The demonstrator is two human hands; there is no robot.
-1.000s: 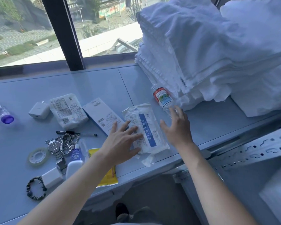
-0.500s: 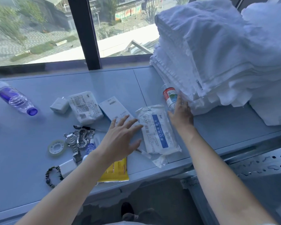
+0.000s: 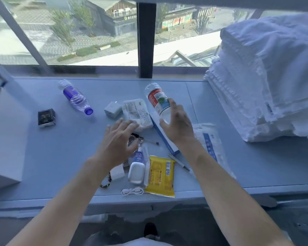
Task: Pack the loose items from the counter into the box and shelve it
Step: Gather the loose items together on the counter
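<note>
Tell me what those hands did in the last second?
The right hand reached to the red-labelled bottle beside the towel stack, gripped it and lifted it leftward off the counter. The left hand stayed open, hovering over the clutter. The purple bottle and yellow packet lie as before.

A room high up in a building, big window (image 3: 78, 32) over a street, worktop (image 3: 60, 157), tall pile of white towels (image 3: 265, 77)

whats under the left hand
Under the left hand, a watch and chain partly show, and its fingertips overlap the white packet. Anything else beneath is covered.
</note>
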